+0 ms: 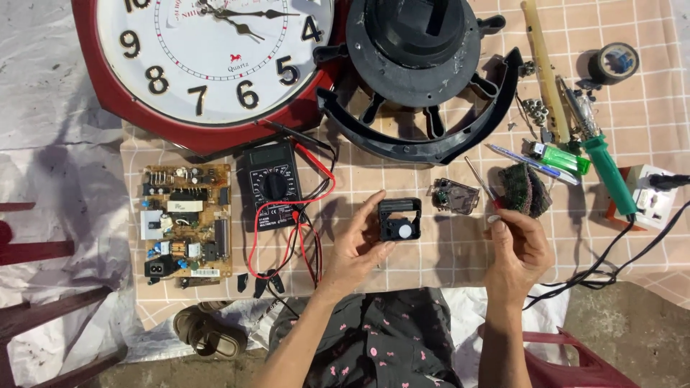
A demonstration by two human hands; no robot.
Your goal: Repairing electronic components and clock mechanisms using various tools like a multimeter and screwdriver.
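My left hand point(357, 248) grips a small black square clock movement point(399, 218) with a white round centre, held above the checked cloth point(460, 259). My right hand point(519, 248) holds a thin screwdriver point(479, 179) with a red handle, its metal tip pointing up and left toward a small clear circuit module point(455, 195). The two hands are apart, the movement between them on the left side.
A big red wall clock point(208, 65) and a black fan housing point(420, 72) lie at the far side. A circuit board point(187, 221), a black multimeter point(272, 185) with red and black leads, a green soldering iron point(604, 162), tape roll point(614, 62) and power strip point(652, 197) surround the hands.
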